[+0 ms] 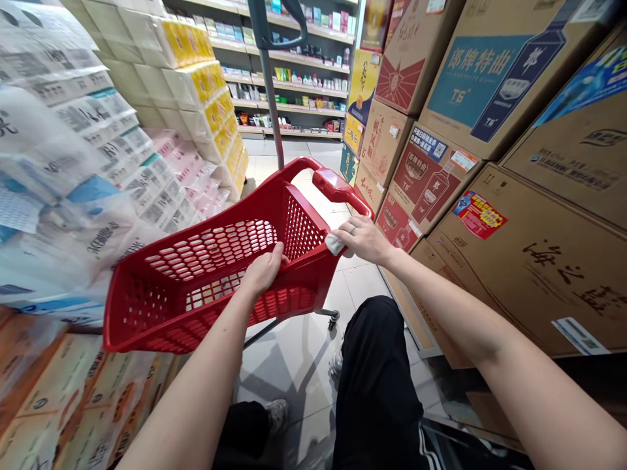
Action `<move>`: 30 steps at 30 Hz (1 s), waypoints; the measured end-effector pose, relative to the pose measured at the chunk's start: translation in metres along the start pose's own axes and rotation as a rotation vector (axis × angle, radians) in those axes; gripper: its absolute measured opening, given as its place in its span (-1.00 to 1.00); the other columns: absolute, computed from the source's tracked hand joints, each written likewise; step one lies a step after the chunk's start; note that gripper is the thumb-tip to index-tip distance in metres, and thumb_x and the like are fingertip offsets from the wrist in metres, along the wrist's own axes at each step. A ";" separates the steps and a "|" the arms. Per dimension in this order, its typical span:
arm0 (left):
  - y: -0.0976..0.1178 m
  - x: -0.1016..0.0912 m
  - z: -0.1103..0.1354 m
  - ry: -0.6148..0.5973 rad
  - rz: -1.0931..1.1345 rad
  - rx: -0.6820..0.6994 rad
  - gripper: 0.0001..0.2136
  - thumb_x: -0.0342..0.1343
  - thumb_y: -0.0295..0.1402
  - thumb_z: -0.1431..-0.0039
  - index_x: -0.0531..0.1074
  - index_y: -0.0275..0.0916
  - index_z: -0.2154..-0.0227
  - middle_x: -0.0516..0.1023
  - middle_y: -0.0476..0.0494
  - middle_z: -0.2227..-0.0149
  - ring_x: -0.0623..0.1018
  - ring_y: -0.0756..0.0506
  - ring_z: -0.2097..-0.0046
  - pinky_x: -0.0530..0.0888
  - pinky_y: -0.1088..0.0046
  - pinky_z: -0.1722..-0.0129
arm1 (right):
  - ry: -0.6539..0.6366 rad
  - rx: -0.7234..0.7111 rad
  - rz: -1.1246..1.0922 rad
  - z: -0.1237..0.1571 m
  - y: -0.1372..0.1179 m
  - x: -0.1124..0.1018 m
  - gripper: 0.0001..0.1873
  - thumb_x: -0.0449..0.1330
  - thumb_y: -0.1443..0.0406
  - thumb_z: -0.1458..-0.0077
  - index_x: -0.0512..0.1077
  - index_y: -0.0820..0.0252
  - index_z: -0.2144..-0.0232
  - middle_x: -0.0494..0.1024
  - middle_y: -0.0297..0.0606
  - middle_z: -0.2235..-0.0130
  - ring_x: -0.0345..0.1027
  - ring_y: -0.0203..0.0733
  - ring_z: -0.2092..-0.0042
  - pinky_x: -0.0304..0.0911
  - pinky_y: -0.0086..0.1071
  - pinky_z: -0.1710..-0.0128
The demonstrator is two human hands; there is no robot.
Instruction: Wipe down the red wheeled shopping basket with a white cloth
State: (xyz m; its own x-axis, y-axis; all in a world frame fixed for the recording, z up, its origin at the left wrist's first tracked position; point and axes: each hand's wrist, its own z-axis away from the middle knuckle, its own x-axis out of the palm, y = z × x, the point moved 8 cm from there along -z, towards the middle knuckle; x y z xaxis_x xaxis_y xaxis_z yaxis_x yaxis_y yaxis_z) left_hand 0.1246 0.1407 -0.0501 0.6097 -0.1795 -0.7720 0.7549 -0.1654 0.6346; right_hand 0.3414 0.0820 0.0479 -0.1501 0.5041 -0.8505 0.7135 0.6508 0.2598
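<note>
Cardboard cartons [519, 219] right, wrapped packs [189, 91] left, stocked shelves [304, 85] beyond.

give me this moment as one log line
left hand: on red cart | right hand: holding white wipe at cart corner | right: stacked boxes | left: wrapped packs

Most fingers of my left hand [264, 269] are hidden where I grip the near rim of the red plastic shopping cart with perforated walls [304, 279]. From the small crumpled white piece [334, 244], I see only one end; my right hand [361, 236] covers the rest, and its material I cannot tell. The grey metal pole [271, 98] is cut by the upper edge. On the left, the stacked white plastic-wrapped packs [98, 117] are blurred and cut off. On the far grey shelves [304, 134], the small products [337, 23] are too tiny to recognise.
</note>
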 end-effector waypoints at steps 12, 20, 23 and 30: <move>-0.067 -0.025 0.036 -0.107 -0.451 -0.160 -0.19 -0.52 0.16 -0.13 0.55 -0.32 0.33 0.56 -0.40 0.20 0.51 -0.34 0.09 0.36 0.21 0.15 | -0.041 -0.055 0.025 -0.010 0.008 0.017 -0.64 -0.06 0.19 -0.28 0.33 0.14 -0.05 0.47 -0.15 0.13 0.19 -0.08 0.09 -0.04 -0.15 0.01; -0.064 -0.030 0.047 -0.117 -0.543 -0.196 -0.21 -0.58 0.10 -0.16 0.53 -0.29 0.32 0.56 -0.40 0.18 0.51 -0.36 0.09 0.37 0.17 0.17 | -0.043 -0.170 0.100 -0.030 -0.036 0.028 -0.63 -0.13 0.35 -0.31 0.21 0.13 -0.12 0.45 -0.16 0.16 0.20 -0.12 0.14 0.00 -0.16 0.11; -0.062 -0.028 0.048 -0.106 -0.540 -0.173 -0.21 -0.59 0.09 -0.17 0.53 -0.27 0.31 0.56 -0.38 0.17 0.51 -0.35 0.09 0.37 0.17 0.16 | -0.046 -0.204 0.045 -0.050 -0.081 0.044 -0.64 -0.16 0.38 -0.31 0.21 0.19 -0.10 0.45 -0.16 0.20 0.23 -0.15 0.19 0.03 -0.20 0.18; -0.065 -0.027 0.052 -0.113 -0.511 -0.150 -0.21 -0.61 0.10 -0.17 0.53 -0.24 0.27 0.55 -0.35 0.13 0.50 -0.35 0.05 0.36 0.15 0.12 | -0.043 -0.215 -0.044 -0.077 -0.134 0.070 -0.65 -0.17 0.38 -0.31 0.20 0.25 -0.09 0.47 -0.17 0.22 0.26 -0.19 0.24 0.05 -0.26 0.26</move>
State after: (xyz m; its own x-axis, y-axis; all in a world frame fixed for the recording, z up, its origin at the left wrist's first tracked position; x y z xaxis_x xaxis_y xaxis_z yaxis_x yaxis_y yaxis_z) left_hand 0.0468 0.1055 -0.0685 0.1328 -0.2167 -0.9672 0.9796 -0.1199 0.1614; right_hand 0.1824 0.0737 -0.0109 -0.1456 0.4507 -0.8807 0.5434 0.7803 0.3096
